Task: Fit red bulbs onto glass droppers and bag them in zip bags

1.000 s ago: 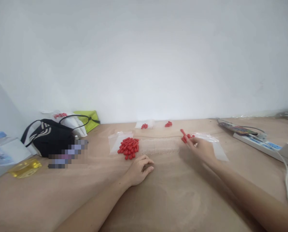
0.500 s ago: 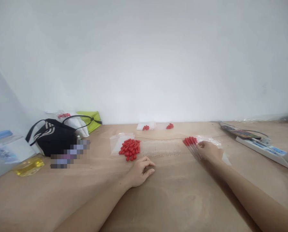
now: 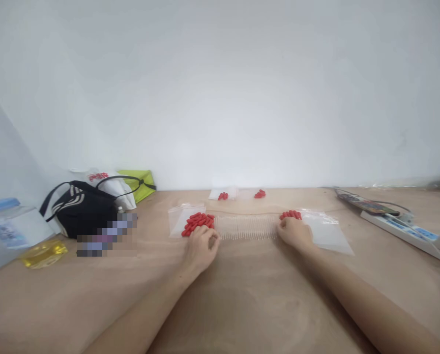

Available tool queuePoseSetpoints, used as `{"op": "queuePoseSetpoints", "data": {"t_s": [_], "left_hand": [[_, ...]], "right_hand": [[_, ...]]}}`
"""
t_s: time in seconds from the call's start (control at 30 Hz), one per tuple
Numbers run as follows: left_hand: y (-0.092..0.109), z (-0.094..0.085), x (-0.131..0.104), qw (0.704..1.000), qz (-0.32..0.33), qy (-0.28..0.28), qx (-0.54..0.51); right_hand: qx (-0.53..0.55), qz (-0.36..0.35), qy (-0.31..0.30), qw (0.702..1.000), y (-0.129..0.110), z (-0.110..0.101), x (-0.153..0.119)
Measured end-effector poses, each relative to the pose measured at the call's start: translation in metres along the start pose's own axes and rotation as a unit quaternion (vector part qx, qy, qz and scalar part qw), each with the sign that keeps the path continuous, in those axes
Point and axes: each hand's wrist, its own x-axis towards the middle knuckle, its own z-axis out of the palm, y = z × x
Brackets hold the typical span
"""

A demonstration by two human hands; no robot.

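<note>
A heap of red rubber dropper bulbs [image 3: 196, 222] lies left of a long row of thin clear glass dropper tubes [image 3: 245, 227]. At the front edge of the heap is my left hand [image 3: 201, 246], its fingers curled down and close together; what they hold, if anything, is hidden. My right hand [image 3: 295, 233] has its fingertips pinched at the right end of the tube row, and I cannot make out what is between them. Just behind that hand, the red bulbs of several fitted droppers [image 3: 290, 215] show side by side; the hand covers their glass stems.
Flat clear plastic bags [image 3: 330, 233] lie right and left of the rows. Two small groups of red bulbs [image 3: 259, 193] sit near the wall. A black bag [image 3: 83, 211] and a yellow-liquid bottle [image 3: 44, 254] stand left. A power strip [image 3: 400, 228] with cables and a phone [image 3: 374, 204] are right.
My right hand has moved left from the fitted droppers' stems to the end of the tube row. My left hand has moved left and away from me, to the bulb heap, its fingers curling in.
</note>
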Motion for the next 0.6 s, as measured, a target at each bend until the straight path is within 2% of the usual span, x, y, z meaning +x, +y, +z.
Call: {"op": "queuePoseSetpoints", "data": {"t_s": [0.1,0.23,0.4,0.6], "left_hand": [[-0.02,-0.01,0.007,0.997,-0.05,0.006,0.062],[-0.037,-0.016,0.02,0.99,-0.114,-0.014,0.079],[-0.038,-0.009,0.044,0.983,-0.151,-0.05,0.094],[-0.032,-0.004,0.059,0.98,-0.151,-0.099,0.078]], "right_hand": [[-0.004,0.019,-0.015,1.0,-0.008,0.004,0.013],[-0.009,0.026,-0.035,0.999,-0.009,0.007,0.028],[-0.011,0.011,-0.067,0.998,-0.01,0.01,0.041],[-0.012,0.009,-0.067,0.998,-0.013,0.009,0.042]]}}
